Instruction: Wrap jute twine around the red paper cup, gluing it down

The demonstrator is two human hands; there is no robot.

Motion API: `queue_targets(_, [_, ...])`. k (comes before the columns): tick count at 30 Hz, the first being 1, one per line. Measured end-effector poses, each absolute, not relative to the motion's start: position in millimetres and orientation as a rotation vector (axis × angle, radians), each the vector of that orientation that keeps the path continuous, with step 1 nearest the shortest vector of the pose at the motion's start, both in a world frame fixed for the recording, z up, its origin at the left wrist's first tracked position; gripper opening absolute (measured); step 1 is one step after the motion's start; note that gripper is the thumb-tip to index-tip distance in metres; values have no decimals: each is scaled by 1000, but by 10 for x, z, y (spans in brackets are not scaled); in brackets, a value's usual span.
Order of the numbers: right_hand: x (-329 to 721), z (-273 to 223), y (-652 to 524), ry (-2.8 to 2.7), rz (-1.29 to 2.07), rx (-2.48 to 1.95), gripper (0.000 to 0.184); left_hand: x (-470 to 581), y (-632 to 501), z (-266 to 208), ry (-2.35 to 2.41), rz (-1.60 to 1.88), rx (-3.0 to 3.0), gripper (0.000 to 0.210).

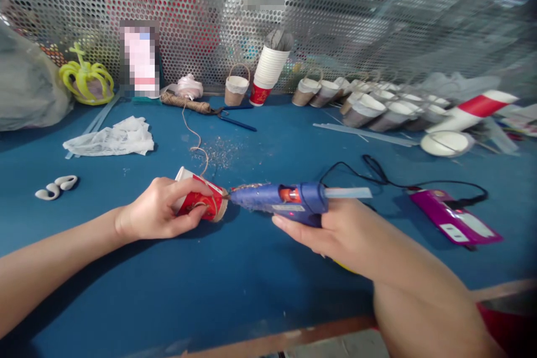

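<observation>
red paper cup (205, 201) held on its side by your left hand (165, 210)

the cup lies between your left thumb and fingers, which pinch its wall from below and above; its rim faces left, its base right. twine (206, 158) circles the base end. the glue gun (272, 198) points its nozzle at that end; contact cannot be confirmed. your right hand (346, 229) is closed around the gun's handle, one finger extended under its body, the others largely hidden. beyond the cup, the twine runs back to a roll (185, 103), near blue-handled pliers (237, 121). to your right, a purple box (455, 218) with a black cord (371, 165) lies on the blue table (235, 285).
</observation>
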State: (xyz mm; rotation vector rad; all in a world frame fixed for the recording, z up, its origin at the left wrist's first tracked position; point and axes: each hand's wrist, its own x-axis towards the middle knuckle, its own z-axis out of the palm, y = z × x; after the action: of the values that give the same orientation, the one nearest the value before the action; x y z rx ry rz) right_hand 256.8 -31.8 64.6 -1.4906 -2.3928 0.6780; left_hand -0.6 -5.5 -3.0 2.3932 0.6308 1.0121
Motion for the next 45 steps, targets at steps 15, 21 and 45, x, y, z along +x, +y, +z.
queue_targets(15, [2562, 632, -255, -2251, 927, -1581, 22, -18, -55, -20, 667, 1039, 2677, 10])
queue_targets(21, [2552, 598, -217, -2233, 1025, -1604, 34, -14, -61, -6, 675, 1028, 2758, 11])
queue_targets(45, [2559, 614, -314, -2389, 609, -1445, 23, -24, -69, -54, 737, 984, 2385, 19])
